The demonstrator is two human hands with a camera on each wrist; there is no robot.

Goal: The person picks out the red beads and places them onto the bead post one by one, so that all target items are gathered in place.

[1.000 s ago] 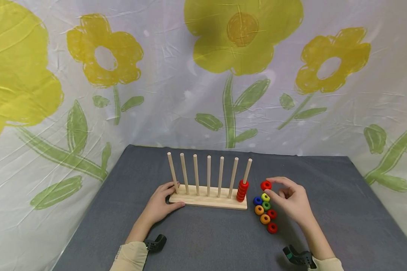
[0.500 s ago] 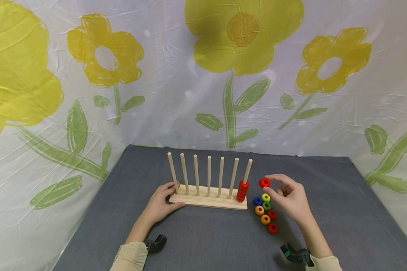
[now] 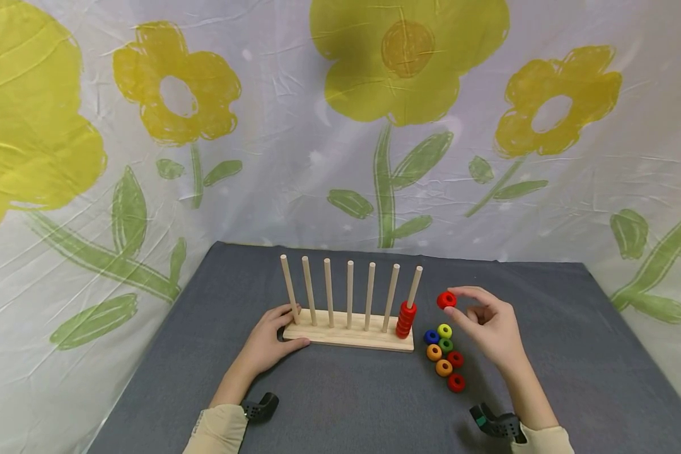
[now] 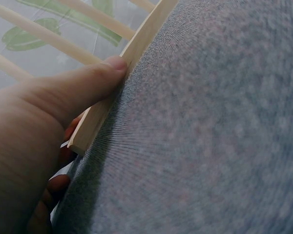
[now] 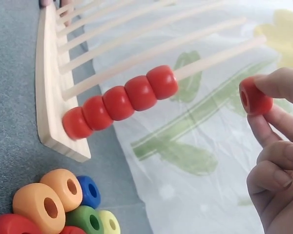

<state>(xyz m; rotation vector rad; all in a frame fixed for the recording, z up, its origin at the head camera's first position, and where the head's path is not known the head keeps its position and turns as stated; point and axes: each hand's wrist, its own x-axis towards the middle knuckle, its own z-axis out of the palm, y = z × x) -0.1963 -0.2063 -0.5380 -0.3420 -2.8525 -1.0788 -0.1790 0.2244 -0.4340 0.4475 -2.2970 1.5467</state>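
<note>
A wooden peg rack (image 3: 349, 339) with a row of upright pegs stands on the dark cloth. My left hand (image 3: 269, 340) grips its left end, the thumb along the front edge, as the left wrist view also shows. On the rightmost peg sits a stack of red beads (image 5: 119, 103); the other pegs are bare. My right hand (image 3: 490, 325) pinches a single red bead (image 5: 255, 95) between thumb and fingertips, raised in the air to the right of that peg. The held bead's hole faces the rack in the right wrist view.
Loose beads lie in a cluster right of the rack: a blue bead (image 3: 431, 337), a yellow bead (image 3: 444, 331), a green bead (image 3: 445, 345), orange beads (image 3: 434, 352) and red beads (image 3: 456, 383). A flower-printed curtain (image 3: 272, 157) hangs behind the table (image 3: 340, 403).
My right hand has lifted the red bead slightly upward; it moved a little left, then back to the right. My left hand and the rack have stayed in place.
</note>
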